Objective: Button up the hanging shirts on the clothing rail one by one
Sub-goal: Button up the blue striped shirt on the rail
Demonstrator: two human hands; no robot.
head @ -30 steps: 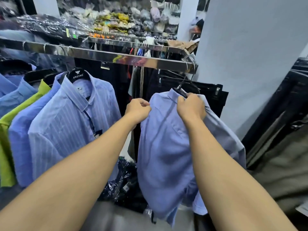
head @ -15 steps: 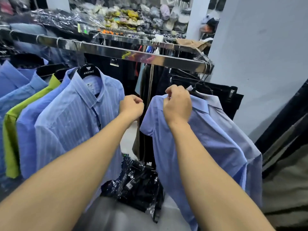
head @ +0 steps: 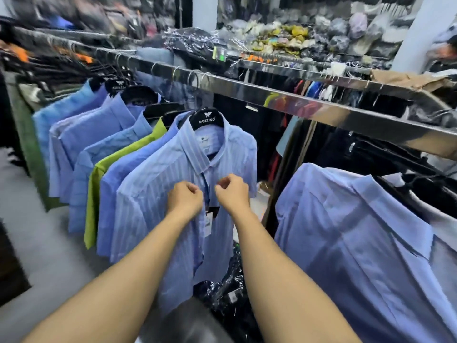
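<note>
Head view: one wide-angle camera worn on the person's head, facing forward and down along both forearms. The left hand (head: 184,198) and right hand (head: 232,191) sit near centre, close ahead, against the striped shirt (head: 158,194). The clothing rail (head: 296,105) crosses diagonally, upper left to right edge.

Forearms, left hand (head: 185,198) and right hand (head: 232,191) are bare.

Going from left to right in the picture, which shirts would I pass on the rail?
Sky-blue shirt → green shirt → striped shirt → plain blue shirt. I skipped the squashed-together blue ones.
</note>
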